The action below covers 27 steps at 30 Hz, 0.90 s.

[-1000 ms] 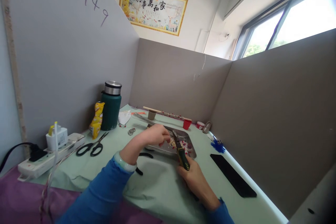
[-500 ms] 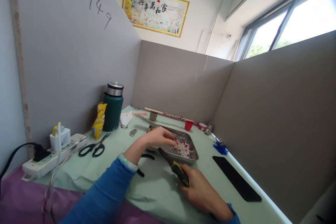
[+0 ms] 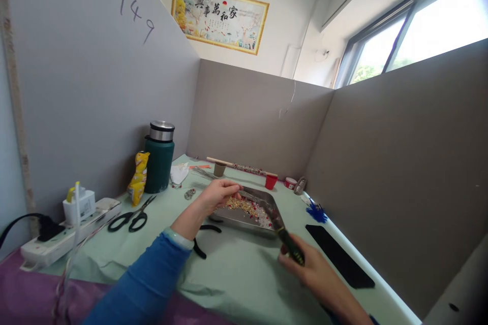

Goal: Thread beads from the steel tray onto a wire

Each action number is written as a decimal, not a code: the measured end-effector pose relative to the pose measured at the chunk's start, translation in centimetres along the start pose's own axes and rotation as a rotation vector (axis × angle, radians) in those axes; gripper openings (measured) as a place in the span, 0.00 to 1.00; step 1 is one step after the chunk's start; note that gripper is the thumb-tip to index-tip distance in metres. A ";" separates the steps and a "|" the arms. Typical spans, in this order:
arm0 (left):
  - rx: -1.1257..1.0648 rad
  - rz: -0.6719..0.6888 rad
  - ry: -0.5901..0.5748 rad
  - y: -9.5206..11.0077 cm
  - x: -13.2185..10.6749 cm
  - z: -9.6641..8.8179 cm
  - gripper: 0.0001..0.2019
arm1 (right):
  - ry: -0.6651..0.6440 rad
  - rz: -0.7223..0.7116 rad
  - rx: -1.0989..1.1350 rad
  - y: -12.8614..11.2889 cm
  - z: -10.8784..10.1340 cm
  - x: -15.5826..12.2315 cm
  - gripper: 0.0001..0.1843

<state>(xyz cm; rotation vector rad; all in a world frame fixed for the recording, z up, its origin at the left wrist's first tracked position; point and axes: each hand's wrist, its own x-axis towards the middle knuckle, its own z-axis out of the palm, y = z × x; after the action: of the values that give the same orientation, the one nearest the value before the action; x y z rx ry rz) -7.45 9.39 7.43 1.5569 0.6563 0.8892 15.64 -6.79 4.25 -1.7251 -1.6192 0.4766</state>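
My left hand [image 3: 219, 196] hovers over the near-left part of a metal tray [image 3: 238, 222], thumb and fingertips pinched together. Whatever is between them is too small to make out. Thin grey wires [image 3: 204, 172] run past the fingers and across the tray. Gold, red and clear beads [image 3: 247, 208] lie spread in the tray. My right hand [image 3: 310, 264] is wrapped around pliers [image 3: 287, 241] with dark green and yellow handles. Their blurred jaws point up and left over the tray's right side. A second black-handled tool [image 3: 200, 250] lies partly hidden beneath my left wrist.
Scissors [image 3: 131, 218], a power strip [image 3: 109, 209], a yellow packet [image 3: 138, 177] and a green flask [image 3: 160, 162] stand at left. Behind the tray are a brown cup [image 3: 219, 168], a red cup [image 3: 271, 181] and a beaded stick [image 3: 247, 168]. A black strip [image 3: 339, 256] lies at right.
My left hand has moved back and left from the beads, uncovering gold ones. The pliers in my right hand have shifted right, their jaws now over the tray. The view has turned slightly.
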 end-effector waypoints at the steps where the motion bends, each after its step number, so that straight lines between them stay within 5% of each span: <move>1: 0.026 -0.014 -0.048 0.0 -0.2 0.1 0.21 | 0.043 0.017 -0.027 0.7 -0.7 1.0 0.22; 4: 0.145 -0.053 -0.218 0.0 -0.8 0.9 0.20 | 0.160 0.159 -0.160 3.1 -2.4 5.5 0.22; 6: 0.262 -0.065 -0.362 -0.3 -1.1 1.7 0.18 | 0.098 0.240 -0.267 4.5 -2.9 9.1 0.18; 12: 0.517 -0.042 -0.634 -1.1 -1.8 3.3 0.12 | 0.004 0.348 -0.393 6.7 -1.0 15.8 0.14; 18: 0.598 -0.049 -0.622 -1.4 -1.9 3.6 0.11 | 0.118 0.277 -0.464 6.3 -0.4 14.8 0.23; 21: 0.655 -0.039 -0.608 -2.0 -1.7 3.8 0.10 | 0.061 0.207 -0.460 5.6 0.0 13.3 0.29; 27: 0.751 0.011 -0.505 -4.3 -0.5 4.0 0.10 | 0.027 0.134 -0.547 4.9 2.0 13.0 0.13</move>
<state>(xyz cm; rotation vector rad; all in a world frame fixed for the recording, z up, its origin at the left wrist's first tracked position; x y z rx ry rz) -4.10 7.46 2.95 2.3431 0.6385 0.2100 19.63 6.46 2.00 -2.2351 -1.7248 0.0652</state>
